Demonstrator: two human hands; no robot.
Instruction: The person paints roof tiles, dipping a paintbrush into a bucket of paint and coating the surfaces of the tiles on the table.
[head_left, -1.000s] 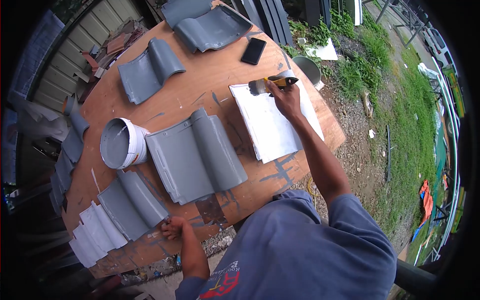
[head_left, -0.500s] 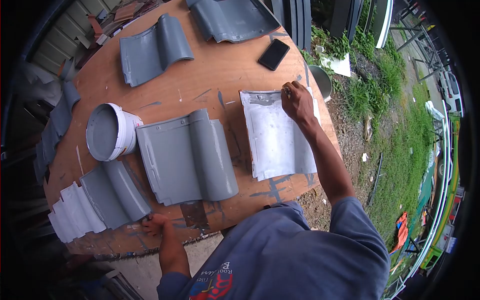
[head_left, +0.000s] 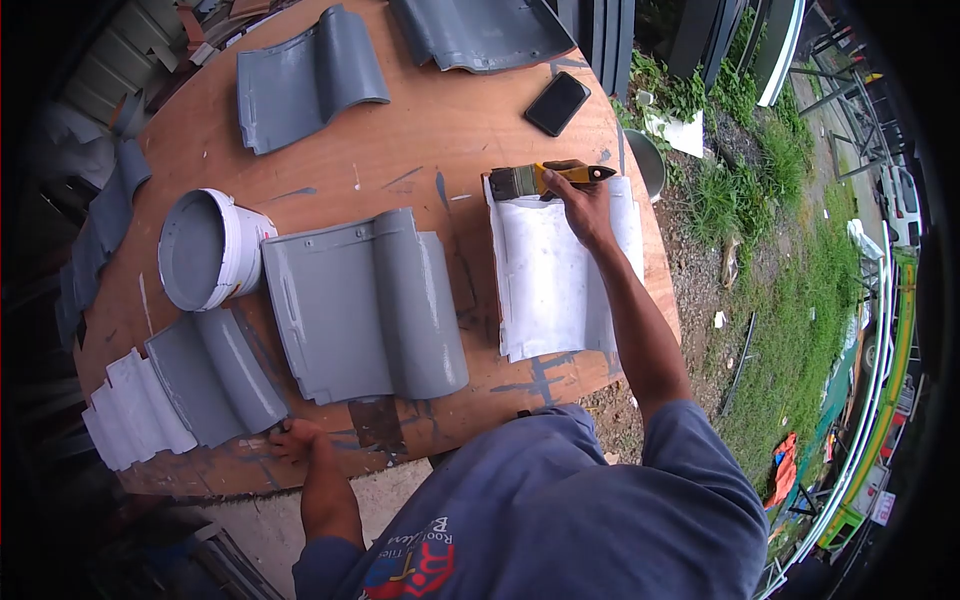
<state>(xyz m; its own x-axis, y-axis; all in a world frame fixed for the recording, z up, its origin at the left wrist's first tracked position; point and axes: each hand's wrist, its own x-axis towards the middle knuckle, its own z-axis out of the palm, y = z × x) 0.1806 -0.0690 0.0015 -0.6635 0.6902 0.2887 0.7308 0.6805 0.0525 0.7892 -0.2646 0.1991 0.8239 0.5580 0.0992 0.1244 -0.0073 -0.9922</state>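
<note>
My right hand [head_left: 582,203] is wrapped round a paintbrush [head_left: 572,174] with a yellow handle. Its dark, wide bristles lie on the upper edge of a white roof tile [head_left: 550,285], where some grey paint shows. At the near table edge my left hand [head_left: 297,441] rests with fingers spread, close to the corner of a small grey tile [head_left: 215,375], holding nothing visible. A large grey roof tile [head_left: 330,310] lies between the hands. Left of it stands a white bucket [head_left: 245,250] of grey paint.
Two more grey tiles, one curved [head_left: 305,85] and one wide [head_left: 480,35], lie at the table's far side beside a black phone [head_left: 557,104]. A small white tile [head_left: 135,415] is at the left. Beyond the paint-marked wooden table [head_left: 400,185] are grass and gravel.
The brush has come into clear view, turned sideways with its bristles at the white tile's upper left corner. My right hand has shifted slightly left; my left hand stays at the table edge.
</note>
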